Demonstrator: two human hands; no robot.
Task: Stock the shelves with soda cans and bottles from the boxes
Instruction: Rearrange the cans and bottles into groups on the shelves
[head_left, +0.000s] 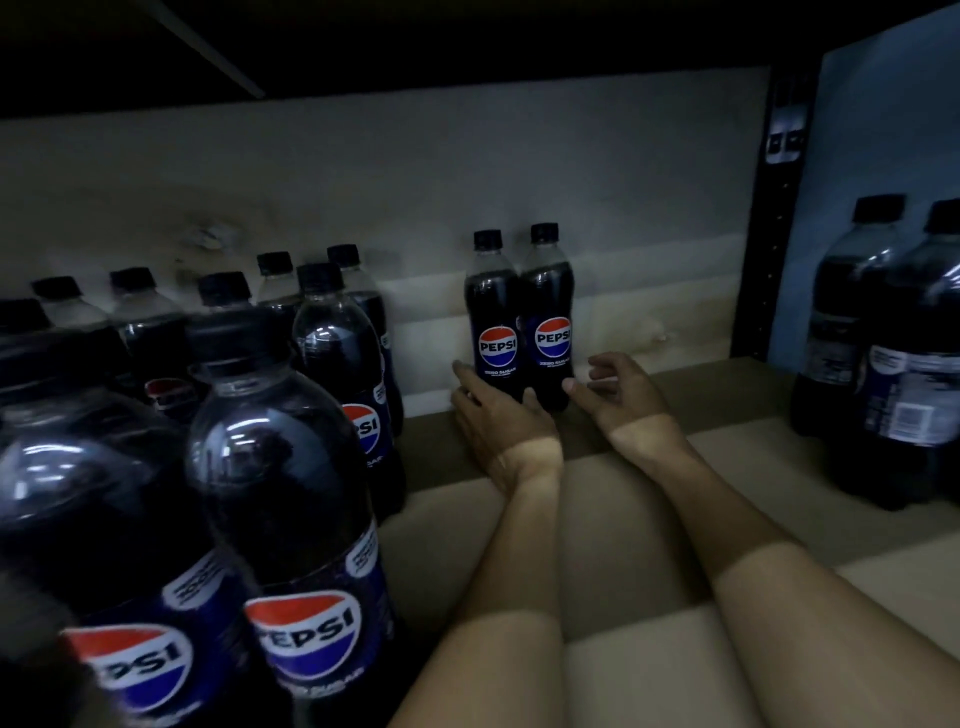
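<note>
At the back edge of the shelf (644, 525): left hand (496, 415) and right hand (621, 387), both slack and holding nothing, fingers loosely spread at the feet of a pair of Pepsi bottles (496, 317) standing upright, touching each other, close to the rear panel (363, 182). Step judged: seating this pair; the next move likely calls for drawing the hands away without tipping them, then fetching more stock. Surroundings: cardboard-lined shelf, dim; massed bottles (291, 493) at the left edge, further bottles (883, 338) at the right edge beyond a dark upright (779, 208).

Head view, close, facing shelf (649, 649)
</note>
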